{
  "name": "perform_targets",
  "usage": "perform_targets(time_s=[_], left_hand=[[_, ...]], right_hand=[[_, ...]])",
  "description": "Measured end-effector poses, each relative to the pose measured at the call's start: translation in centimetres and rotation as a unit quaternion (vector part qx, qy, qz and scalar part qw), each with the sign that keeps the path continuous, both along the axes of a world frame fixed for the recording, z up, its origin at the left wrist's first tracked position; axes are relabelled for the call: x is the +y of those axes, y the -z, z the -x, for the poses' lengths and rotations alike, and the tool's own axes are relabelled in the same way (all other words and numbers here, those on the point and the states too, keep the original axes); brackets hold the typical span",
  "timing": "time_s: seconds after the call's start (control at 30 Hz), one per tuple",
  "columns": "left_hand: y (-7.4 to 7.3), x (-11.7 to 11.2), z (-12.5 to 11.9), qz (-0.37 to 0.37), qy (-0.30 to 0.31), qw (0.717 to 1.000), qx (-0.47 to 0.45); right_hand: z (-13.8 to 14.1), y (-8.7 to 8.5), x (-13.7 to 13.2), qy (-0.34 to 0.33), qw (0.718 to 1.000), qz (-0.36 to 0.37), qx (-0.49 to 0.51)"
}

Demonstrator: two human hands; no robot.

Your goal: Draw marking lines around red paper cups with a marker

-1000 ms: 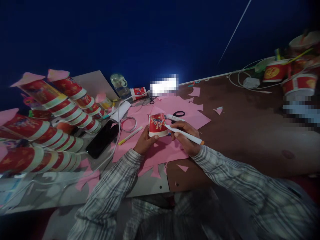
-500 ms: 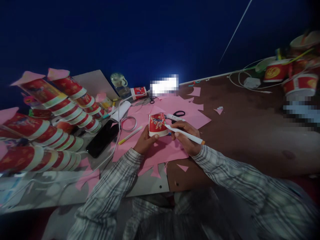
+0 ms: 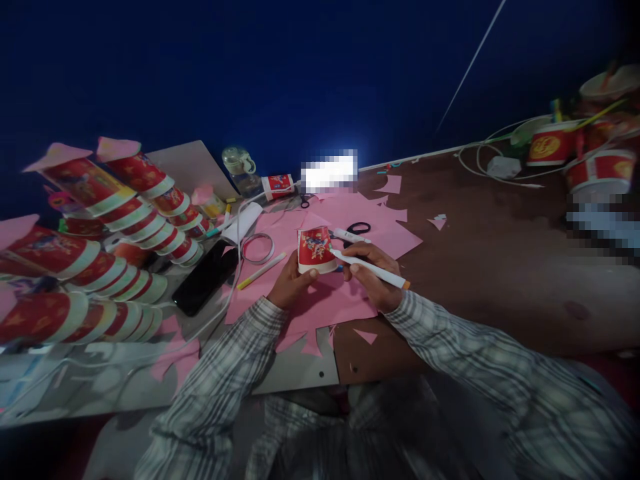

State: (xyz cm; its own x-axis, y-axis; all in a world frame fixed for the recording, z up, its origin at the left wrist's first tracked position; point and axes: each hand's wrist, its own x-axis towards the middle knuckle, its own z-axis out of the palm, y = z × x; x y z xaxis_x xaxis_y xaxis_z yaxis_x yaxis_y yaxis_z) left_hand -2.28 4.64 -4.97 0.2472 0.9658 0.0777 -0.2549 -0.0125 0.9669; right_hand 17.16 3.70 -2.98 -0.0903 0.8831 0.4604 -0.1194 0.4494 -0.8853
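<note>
My left hand [image 3: 293, 280] is closed on a red paper cup [image 3: 316, 252] with a printed picture, its white rim facing down toward me. My right hand [image 3: 374, 272] grips a white marker [image 3: 377, 269] with an orange end, and the tip meets the right side of the cup. Just behind that hand lie another white marker [image 3: 351, 236] and scissors with black handles [image 3: 359, 228]. Pink paper [image 3: 345, 297] spreads beneath both hands. A yellow-ended marker [image 3: 261, 271] and a roll of tape [image 3: 258, 248] rest left of the cup.
Stacks of red cups with pink cone tops [image 3: 125, 207] fill the left side. A black phone [image 3: 203, 280], a white cable [image 3: 235, 267] and a clear bottle [image 3: 239, 170] are nearby. At far right stand more red cups [image 3: 600, 170]. Pink scraps [image 3: 367, 337] lie near the front edge.
</note>
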Motion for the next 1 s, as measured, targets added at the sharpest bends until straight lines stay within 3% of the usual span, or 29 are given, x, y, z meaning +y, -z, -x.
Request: perform_targets(time_s=[0.53,1.0], left_hand=[[-0.3,0.0,-0.1,0.000,0.004,1.000,0.008],[0.7,0.3,0.5,-0.028,-0.019,0.997,0.069]], right_hand=[[0.1,0.3,0.1,-0.003,1.000,-0.015,0.006],[0.1,0.4,0.0,0.000,1.000,-0.024,-0.012]])
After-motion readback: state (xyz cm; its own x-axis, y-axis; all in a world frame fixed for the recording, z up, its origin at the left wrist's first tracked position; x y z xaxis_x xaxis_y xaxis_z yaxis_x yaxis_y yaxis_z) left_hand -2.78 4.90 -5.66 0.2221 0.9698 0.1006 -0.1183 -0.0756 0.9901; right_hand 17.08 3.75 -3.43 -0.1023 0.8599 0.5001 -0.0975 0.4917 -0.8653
